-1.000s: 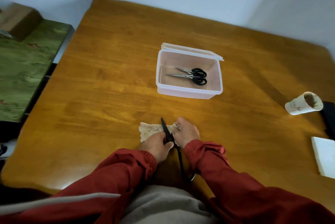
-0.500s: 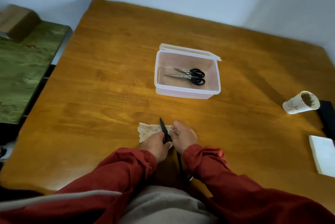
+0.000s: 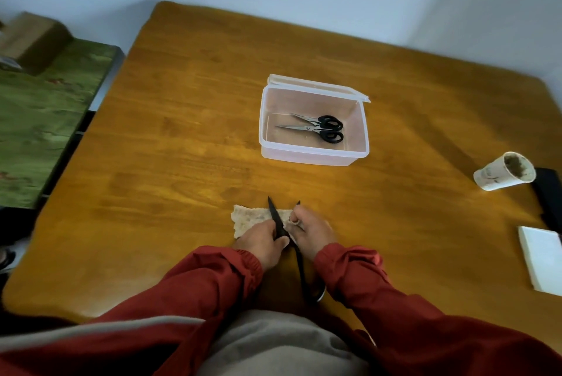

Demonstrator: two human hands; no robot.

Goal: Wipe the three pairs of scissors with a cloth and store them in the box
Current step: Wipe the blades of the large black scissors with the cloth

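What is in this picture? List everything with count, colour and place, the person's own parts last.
table: one, honey-brown wood, fills the view
plastic box: one, clear, lid open, table centre
steel scissors: two pairs, black handles, inside box
black scissors: one pair, open, near edge
cloth: one, beige, under the blades
paper cup: one, white, soiled inside, right
dark object: one, black, right edge
white block: one, right edge
cardboard box: one, brown, far left
left hand: grips one blade
right hand: grips cloth on other blade
sleeves: two, red
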